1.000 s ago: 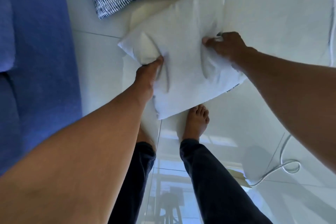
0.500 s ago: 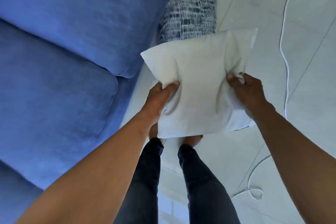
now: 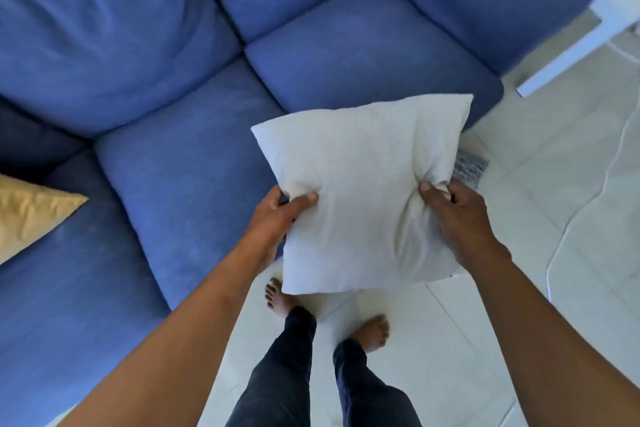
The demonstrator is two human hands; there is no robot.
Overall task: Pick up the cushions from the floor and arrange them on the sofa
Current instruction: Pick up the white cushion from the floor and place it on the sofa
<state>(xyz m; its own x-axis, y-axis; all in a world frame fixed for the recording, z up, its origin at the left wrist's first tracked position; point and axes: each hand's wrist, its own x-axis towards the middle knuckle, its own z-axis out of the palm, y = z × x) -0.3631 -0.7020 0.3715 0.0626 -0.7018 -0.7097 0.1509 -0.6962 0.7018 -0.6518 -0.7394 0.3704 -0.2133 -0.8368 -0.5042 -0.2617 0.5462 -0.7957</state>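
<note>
A plain white cushion point(image 3: 360, 184) hangs in the air in front of the blue sofa point(image 3: 194, 156), over the sofa's front edge and the floor. My left hand point(image 3: 277, 218) grips its left side and my right hand point(image 3: 453, 215) bunches the fabric on its right side. A yellow cushion point(image 3: 31, 211) lies on the sofa seat at the far left. A navy-and-white patterned cushion point(image 3: 469, 168) lies on the floor by the sofa's right corner, mostly hidden behind the white cushion.
Pale floor tiles point(image 3: 433, 357) spread to the right and below, where my bare feet stand. A thin white cable point(image 3: 581, 204) snakes across the tiles at the right. A white furniture leg point(image 3: 568, 52) stands beyond the sofa's right arm.
The white cushion has been lifted off the floor and carried toward the sofa. The view has turned from the floor to the sofa seats; the patterned cushion stays on the floor.
</note>
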